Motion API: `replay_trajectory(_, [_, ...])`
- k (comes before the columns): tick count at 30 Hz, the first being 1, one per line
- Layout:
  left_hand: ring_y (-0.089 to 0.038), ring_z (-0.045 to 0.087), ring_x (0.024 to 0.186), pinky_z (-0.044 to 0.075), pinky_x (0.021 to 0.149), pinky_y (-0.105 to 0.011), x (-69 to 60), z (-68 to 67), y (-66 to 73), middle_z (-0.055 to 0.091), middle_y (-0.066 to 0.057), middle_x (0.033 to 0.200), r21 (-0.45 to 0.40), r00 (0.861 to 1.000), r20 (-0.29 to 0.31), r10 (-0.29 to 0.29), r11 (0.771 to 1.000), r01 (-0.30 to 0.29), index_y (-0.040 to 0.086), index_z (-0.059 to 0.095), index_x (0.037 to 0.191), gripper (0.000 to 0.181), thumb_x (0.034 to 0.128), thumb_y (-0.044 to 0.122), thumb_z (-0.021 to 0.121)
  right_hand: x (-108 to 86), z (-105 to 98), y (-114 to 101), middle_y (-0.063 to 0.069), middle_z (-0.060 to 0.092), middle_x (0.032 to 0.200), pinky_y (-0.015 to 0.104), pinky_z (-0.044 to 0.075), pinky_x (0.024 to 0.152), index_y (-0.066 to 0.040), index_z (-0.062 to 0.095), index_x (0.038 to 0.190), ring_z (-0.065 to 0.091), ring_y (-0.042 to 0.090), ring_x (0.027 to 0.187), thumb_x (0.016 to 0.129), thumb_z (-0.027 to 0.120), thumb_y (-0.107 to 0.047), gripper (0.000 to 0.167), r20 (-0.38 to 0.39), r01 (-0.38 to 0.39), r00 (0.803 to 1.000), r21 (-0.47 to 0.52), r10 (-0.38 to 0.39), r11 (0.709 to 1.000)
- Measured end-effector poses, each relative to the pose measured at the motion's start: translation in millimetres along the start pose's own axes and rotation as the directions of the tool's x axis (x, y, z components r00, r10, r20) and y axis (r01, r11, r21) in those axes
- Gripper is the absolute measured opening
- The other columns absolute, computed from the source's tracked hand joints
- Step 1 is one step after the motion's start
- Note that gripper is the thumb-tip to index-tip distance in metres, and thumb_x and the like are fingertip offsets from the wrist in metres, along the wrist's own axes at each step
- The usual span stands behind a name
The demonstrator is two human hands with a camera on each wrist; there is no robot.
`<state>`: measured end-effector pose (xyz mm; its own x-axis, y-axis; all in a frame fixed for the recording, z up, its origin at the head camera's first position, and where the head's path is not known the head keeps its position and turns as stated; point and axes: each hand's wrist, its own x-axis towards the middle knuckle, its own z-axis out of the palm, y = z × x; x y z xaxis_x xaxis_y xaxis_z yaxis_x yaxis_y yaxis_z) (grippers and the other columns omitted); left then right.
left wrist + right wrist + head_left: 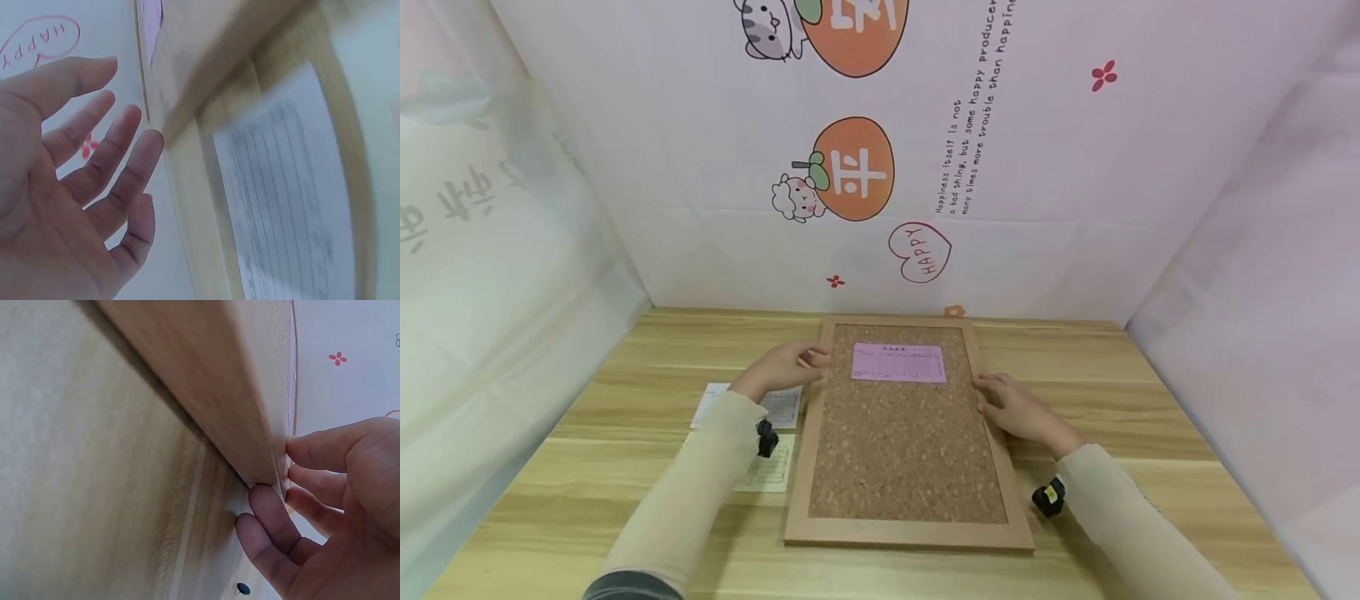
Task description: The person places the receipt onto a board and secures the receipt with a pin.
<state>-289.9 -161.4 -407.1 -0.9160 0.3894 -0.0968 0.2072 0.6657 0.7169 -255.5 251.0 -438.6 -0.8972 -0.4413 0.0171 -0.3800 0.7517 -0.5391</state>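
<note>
A wood-framed cork board (910, 450) lies on the table, a pink printed slip (898, 363) on its far part. At the board's left edge is my left hand (786, 367); in the left wrist view its fingers (119, 144) are spread and loosely bent, holding nothing. My right hand (1015, 406) grips the frame's right edge. In the right wrist view the thumb touches the upper edge of the frame (206, 375), and the lower fingers (269, 512) bend against its side. Whether the left fingertips touch the frame, I cannot tell.
Left of the board lie a white lined slip (281, 187) and a pale yellow slip (771, 467), partly under my left arm. A dark-headed thumbtack (243, 589) is near my right hand. A printed white cloth (1037, 167) hangs behind the table (1097, 400).
</note>
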Motion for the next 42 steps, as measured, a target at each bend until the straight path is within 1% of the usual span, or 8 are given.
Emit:
replay_trajectory(11, [-0.043, 0.054, 0.119, 0.046, 0.096, -0.056, -44.3, -31.3, -40.4, 0.055, -0.026, 0.134, 0.065, 0.996, -0.049, 0.07, 0.996, -0.067, -0.004, 0.05, 0.141, 0.048, 0.0981, 0.013, 0.064, 0.2, -1, 0, 0.034, 0.033, 0.15, 0.064, 0.029, 0.108, 0.012, 0.041, 0.145, 0.031, 0.052, 0.137, 0.103, 0.054, -0.008, 0.048, -0.004, 0.001, 1.0, 0.003, -0.001, 1.0])
replay_trajectory(18, [-0.049, 0.047, 0.122, 0.041, 0.098, -0.062, -74.1, -44.8, -68.4, 0.05, -0.03, 0.137, 0.073, 0.992, -0.113, 0.047, 0.997, -0.039, -0.008, 0.048, 0.141, 0.053, 0.096, 0.016, 0.065, 0.7, -2, -3, 0.034, 0.034, 0.15, 0.063, 0.029, 0.108, 0.012, 0.042, 0.144, 0.032, 0.052, 0.137, 0.103, 0.055, -0.008, 0.048, -0.009, 0.005, 1.0, 0.005, -0.005, 1.0])
replay_trajectory(22, [-0.052, 0.044, 0.125, 0.037, 0.1, -0.065, -87.4, -51.3, -77.9, 0.049, -0.034, 0.136, 0.133, 0.992, -0.125, 0.03, 0.991, -0.013, -0.01, 0.049, 0.138, 0.056, 0.0943, 0.017, 0.069, 0.6, -1, -3, 0.034, 0.035, 0.149, 0.063, 0.03, 0.108, 0.013, 0.043, 0.143, 0.033, 0.052, 0.136, 0.102, 0.056, -0.008, 0.048, -0.018, 0.009, 1.0, 0.01, -0.008, 1.0])
replay_trajectory(25, [-0.054, 0.043, 0.126, 0.037, 0.101, -0.065, -93.9, -53.8, -84.6, 0.048, -0.036, 0.137, 0.179, 0.992, -0.122, 0.027, 0.984, -0.005, -0.013, 0.049, 0.138, 0.06, 0.0927, 0.019, 0.072, 0.0, -1, -3, 0.034, 0.036, 0.148, 0.063, 0.031, 0.107, 0.013, 0.043, 0.143, 0.033, 0.052, 0.136, 0.102, 0.056, -0.009, 0.048, -0.018, 0.011, 1.0, 0.007, -0.01, 1.0])
replay_trajectory(29, [-0.057, 0.038, 0.13, 0.032, 0.104, -0.067, -101.4, -55.8, -92.4, 0.043, -0.037, 0.141, 0.159, 0.992, -0.122, 0.007, 0.987, 0.013, -0.013, 0.046, 0.14, 0.067, 0.0913, 0.023, 0.074, -0.3, 0, -2, 0.034, 0.035, 0.149, 0.063, 0.03, 0.108, 0.012, 0.042, 0.144, 0.032, 0.052, 0.137, 0.102, 0.055, -0.009, 0.049, -0.016, -0.003, 1.0, 0.022, 0.003, 1.0])
replay_trajectory(35, [-0.059, 0.035, 0.128, 0.03, 0.101, -0.071, -105.7, -57.0, -109.0, 0.042, -0.039, 0.14, 0.147, 0.99, -0.142, 0.015, 0.989, 0.006, -0.013, 0.045, 0.139, 0.071, 0.0907, 0.031, 0.074, -0.7, 1, 0, 0.034, 0.035, 0.149, 0.063, 0.029, 0.108, 0.012, 0.042, 0.144, 0.032, 0.052, 0.136, 0.102, 0.055, -0.008, 0.049, -0.018, -0.002, 1.0, 0.02, 0.002, 1.0])
replay_trajectory(37, [-0.06, 0.033, 0.129, 0.028, 0.102, -0.072, -106.8, -57.1, -110.6, 0.039, -0.04, 0.142, 0.153, 0.991, -0.135, -0.008, 0.988, 0.029, -0.013, 0.043, 0.141, 0.073, 0.0916, 0.032, 0.073, -1.5, 1, 0, 0.034, 0.035, 0.149, 0.063, 0.029, 0.108, 0.013, 0.041, 0.144, 0.032, 0.052, 0.136, 0.102, 0.055, -0.008, 0.049, -0.019, 0.001, 1.0, 0.018, 0.0, 1.0])
replay_trajectory(42, [-0.06, 0.029, 0.13, 0.026, 0.102, -0.073, -110.9, -56.7, -105.6, 0.031, -0.039, 0.144, 0.172, 0.986, -0.1, -0.13, 0.974, 0.146, -0.009, 0.038, 0.147, 0.078, 0.093, 0.037, 0.07, -2.9, 0, -1, 0.033, 0.034, 0.15, 0.063, 0.029, 0.109, 0.012, 0.04, 0.145, 0.031, 0.052, 0.137, 0.103, 0.054, -0.008, 0.049, -0.017, -0.003, 1.0, 0.024, 0.004, 1.0])
